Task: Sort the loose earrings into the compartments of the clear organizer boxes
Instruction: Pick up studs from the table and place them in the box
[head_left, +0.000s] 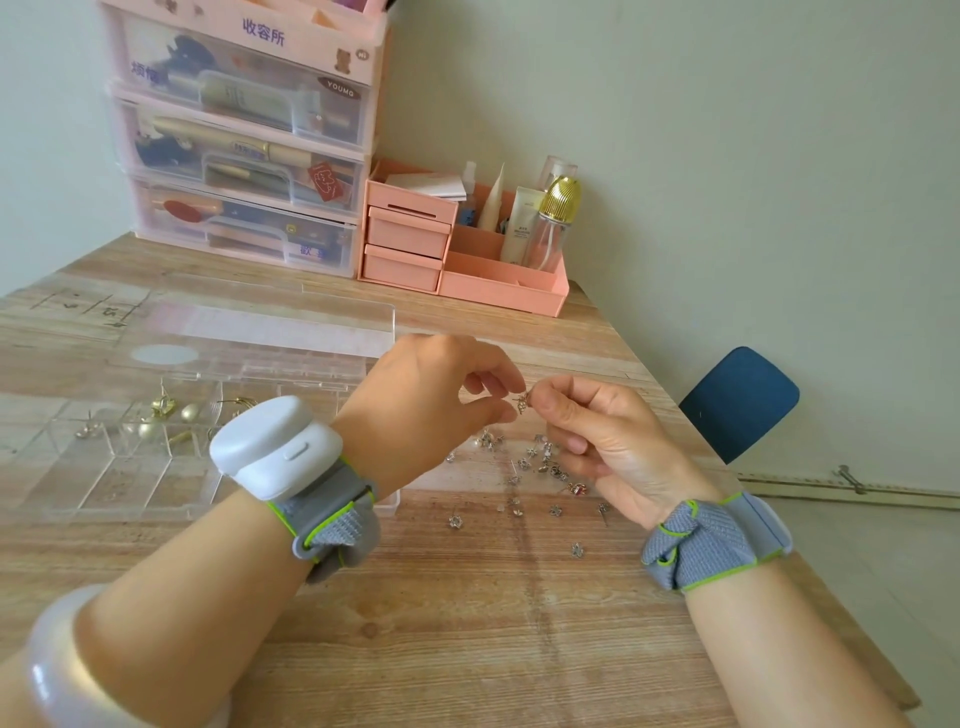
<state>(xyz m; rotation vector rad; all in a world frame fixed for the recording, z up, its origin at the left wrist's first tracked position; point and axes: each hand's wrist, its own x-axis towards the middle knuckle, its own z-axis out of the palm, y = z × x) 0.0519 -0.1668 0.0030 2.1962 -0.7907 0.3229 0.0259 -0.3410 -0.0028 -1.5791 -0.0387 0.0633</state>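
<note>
Both hands meet above the table's middle around one small silver earring. My right hand pinches it between thumb and forefinger. My left hand has its fingertips curled at the earring's left side, touching it. Below them several loose silver earrings lie scattered on the wood. The clear organizer box lies open at the left, with gold earrings in its far compartments. Its clear lid lies flat behind it.
A pink stack of clear drawers and a pink desk organizer with bottles stand at the back. The table's right edge runs diagonally near my right wrist. A blue chair stands beyond it.
</note>
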